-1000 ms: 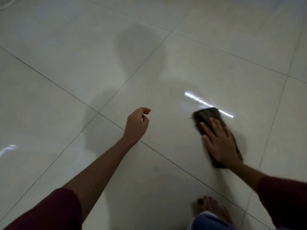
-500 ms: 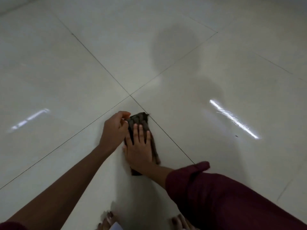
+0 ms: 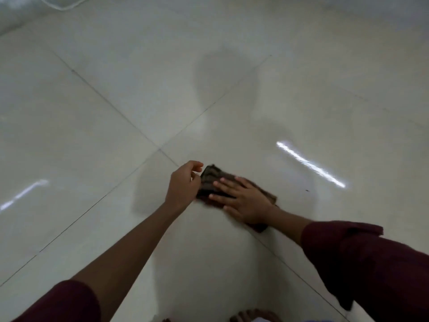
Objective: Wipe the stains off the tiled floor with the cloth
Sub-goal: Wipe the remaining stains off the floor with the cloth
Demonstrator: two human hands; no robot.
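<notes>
A dark brown folded cloth (image 3: pixel 212 176) lies on the glossy pale tiled floor (image 3: pixel 92 126), just right of where the grout lines cross (image 3: pixel 159 148). My right hand (image 3: pixel 243 201) lies flat on top of the cloth with the fingers spread, pressing it onto the tile. My left hand (image 3: pixel 183 184) is at the cloth's left edge, its fingers loosely curled and nothing visibly gripped. A tiny dark speck (image 3: pixel 307 190) sits on the tile to the right of the cloth. No other stain shows in this dim light.
Bright streaks of reflected light (image 3: pixel 311 165) lie on the tiles right and left of my hands. My toes (image 3: pixel 250 317) show at the bottom edge. A white cord (image 3: pixel 60 6) curves across the far top left.
The cloth slid from the right tile toward the grout crossing, then slightly back right. My right hand turned so its fingers point left. My left hand came up to the cloth's edge.
</notes>
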